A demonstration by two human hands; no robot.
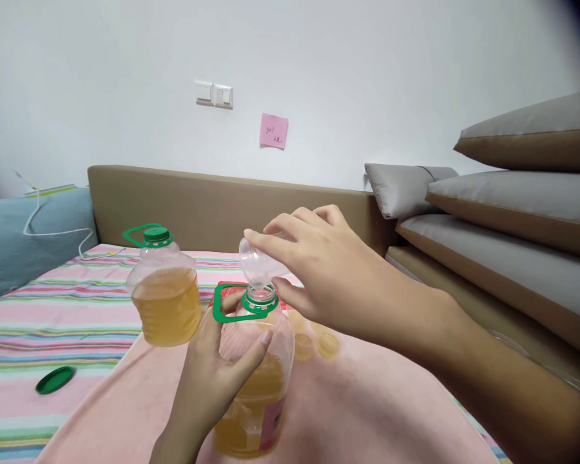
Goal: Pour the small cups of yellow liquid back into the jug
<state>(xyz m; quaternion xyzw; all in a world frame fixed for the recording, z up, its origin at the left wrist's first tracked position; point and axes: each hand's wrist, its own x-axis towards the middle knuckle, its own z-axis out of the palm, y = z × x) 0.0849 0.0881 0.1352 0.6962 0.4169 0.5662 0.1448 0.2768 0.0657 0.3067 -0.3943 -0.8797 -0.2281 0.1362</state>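
Note:
My left hand (207, 370) is wrapped round the shoulder of a clear plastic bottle (263, 399) that is partly filled with amber liquid. The bottle stands upright and uncapped, with a green ring handle (232, 317) at its neck. Above its mouth, my right hand (319, 261) grips a small clear plastic cup (258, 261), tipped on its side with its rim to the left. The cup looks empty, and its lower edge is at the bottle mouth; whether they touch I cannot tell. Just behind the bottle sit several small cups of yellow liquid (327, 345), partly hidden.
A second bottle (167, 309), capped in green, stands at the left on the pink cloth's edge. A loose green cap (55, 380) lies on the striped sheet (9, 351). Grey-brown cushions (522, 251) are stacked at the right. A brown headboard (198, 206) runs along the wall.

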